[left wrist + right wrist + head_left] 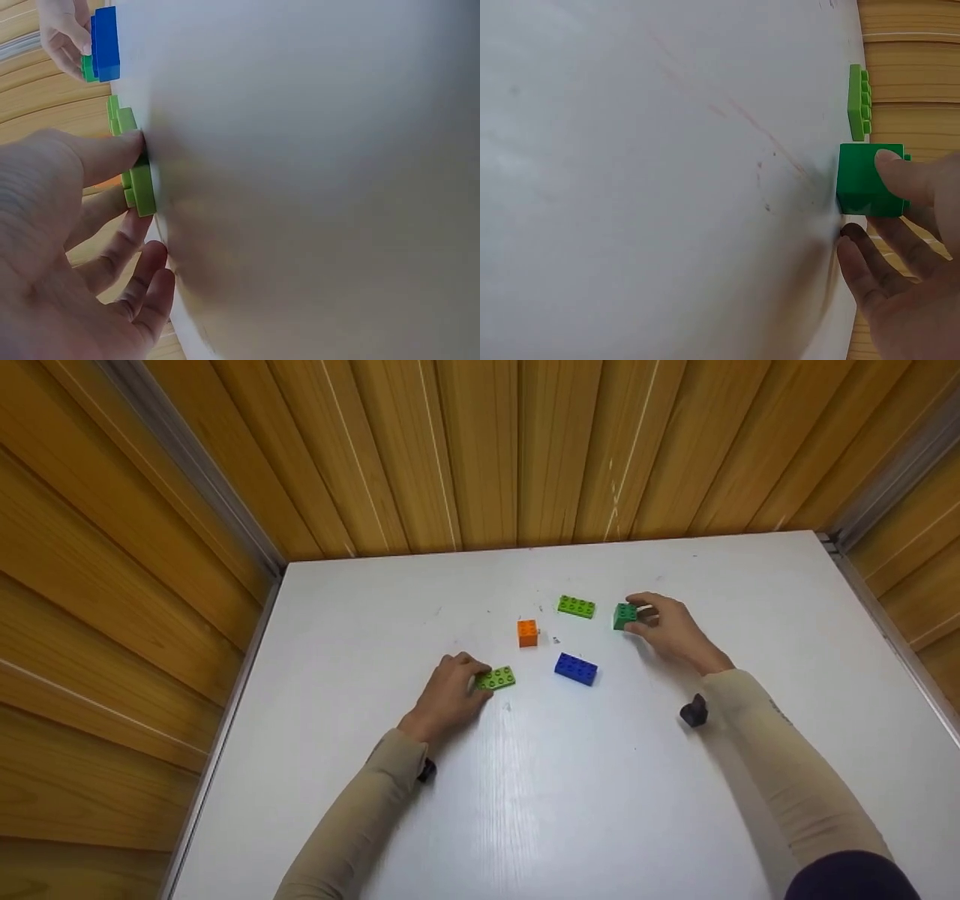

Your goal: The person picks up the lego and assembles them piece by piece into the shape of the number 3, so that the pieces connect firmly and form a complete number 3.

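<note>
My left hand (452,694) pinches a flat light green brick (499,678) by its left end, thumb on the near side and fingers on the far side. In the left wrist view, this light green brick (144,189) lies against the white tabletop. My right hand (673,631) grips a dark green brick (624,616) between thumb and fingers. The right wrist view has the thumb on one side face of the dark green brick (866,180), its studs turned away from the table. Between the hands lie an orange brick (527,634) and a longer blue brick (576,669).
A second flat light green brick (576,606) lies farther back, left of the dark green one. The white table (360,615) is bounded by wood-patterned walls (480,450) at the back and both sides. Dark wrist devices (694,711) hang under the sleeves.
</note>
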Demonstrator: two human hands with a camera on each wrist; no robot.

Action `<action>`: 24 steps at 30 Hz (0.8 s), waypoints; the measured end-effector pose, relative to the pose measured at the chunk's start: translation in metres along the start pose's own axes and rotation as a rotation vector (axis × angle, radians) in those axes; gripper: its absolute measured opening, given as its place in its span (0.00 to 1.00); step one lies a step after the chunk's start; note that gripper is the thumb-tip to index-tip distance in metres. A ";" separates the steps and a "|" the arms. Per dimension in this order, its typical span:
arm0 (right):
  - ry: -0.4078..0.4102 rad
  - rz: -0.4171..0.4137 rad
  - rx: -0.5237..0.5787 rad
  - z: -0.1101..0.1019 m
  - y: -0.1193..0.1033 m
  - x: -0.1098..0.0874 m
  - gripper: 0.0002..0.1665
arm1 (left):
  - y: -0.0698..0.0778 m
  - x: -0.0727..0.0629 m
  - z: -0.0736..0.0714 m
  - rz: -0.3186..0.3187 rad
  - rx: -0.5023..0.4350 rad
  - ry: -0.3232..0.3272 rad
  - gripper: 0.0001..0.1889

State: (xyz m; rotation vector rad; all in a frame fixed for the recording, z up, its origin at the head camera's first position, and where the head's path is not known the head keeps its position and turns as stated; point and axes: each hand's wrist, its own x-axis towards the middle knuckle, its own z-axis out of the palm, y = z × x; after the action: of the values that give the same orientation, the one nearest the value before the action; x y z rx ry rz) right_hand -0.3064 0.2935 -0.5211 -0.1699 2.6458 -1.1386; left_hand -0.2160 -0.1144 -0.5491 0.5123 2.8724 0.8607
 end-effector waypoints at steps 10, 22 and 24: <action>0.012 -0.024 0.003 0.001 0.005 0.001 0.33 | 0.005 -0.001 0.002 0.057 0.004 -0.013 0.18; 0.021 -0.030 0.029 -0.005 0.000 -0.001 0.30 | 0.010 -0.002 0.004 0.057 -0.001 -0.031 0.20; 0.031 -0.041 0.036 -0.006 -0.004 -0.002 0.29 | 0.010 -0.001 0.005 0.056 -0.001 -0.032 0.20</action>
State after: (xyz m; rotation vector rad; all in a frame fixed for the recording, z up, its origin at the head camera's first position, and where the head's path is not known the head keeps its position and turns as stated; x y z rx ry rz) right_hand -0.3061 0.2952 -0.5144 -0.2027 2.6589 -1.2103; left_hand -0.2111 -0.1041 -0.5475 0.6029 2.8407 0.8540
